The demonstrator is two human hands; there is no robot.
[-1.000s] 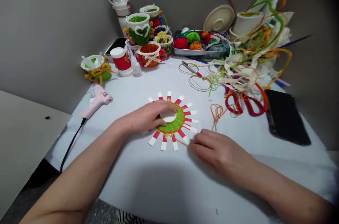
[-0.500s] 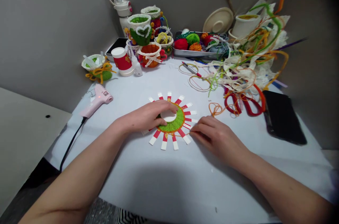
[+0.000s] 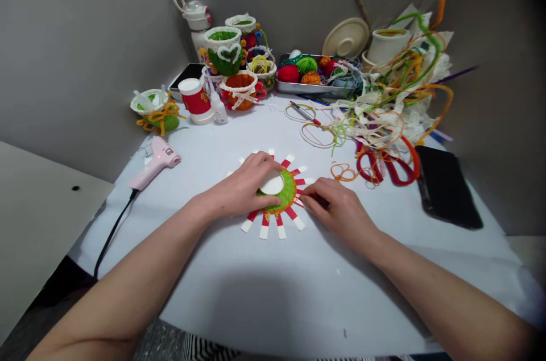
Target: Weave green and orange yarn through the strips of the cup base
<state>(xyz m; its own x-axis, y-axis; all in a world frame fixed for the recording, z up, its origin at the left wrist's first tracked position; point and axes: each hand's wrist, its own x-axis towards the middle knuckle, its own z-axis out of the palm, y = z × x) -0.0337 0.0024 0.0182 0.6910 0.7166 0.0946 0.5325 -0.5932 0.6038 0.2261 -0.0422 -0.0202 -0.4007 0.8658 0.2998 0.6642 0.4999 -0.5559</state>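
On the white table a paper cup [image 3: 289, 185] lies with its side cut into red-and-white strips fanned out like rays. Green yarn is woven in a ring around its white round base, with orange yarn [image 3: 276, 212] along the ring's outer edge. My left hand [image 3: 239, 185] holds the cup down, its thumb and fingers on either side of the base; it covers the left strips. At the right strips, my right hand [image 3: 341, 204] has its thumb and forefinger pinched close to the orange edge. The strand between those fingertips is too small to make out clearly.
A pink glue gun [image 3: 157, 162] lies at left. Behind stand yarn-covered cups [image 3: 239, 91], a red-and-white cup [image 3: 196, 100] and a tray of yarn balls [image 3: 315, 88]. Red scissors [image 3: 401, 170], loose orange yarn [image 3: 342, 172], tangled lace [image 3: 384, 116] and a black phone [image 3: 447, 187] are at right.
My right hand has moved left and slightly up, bringing its pinched fingers to the right strips; the orange strand below the ring no longer shows. My left thumb has shifted right along the ring.
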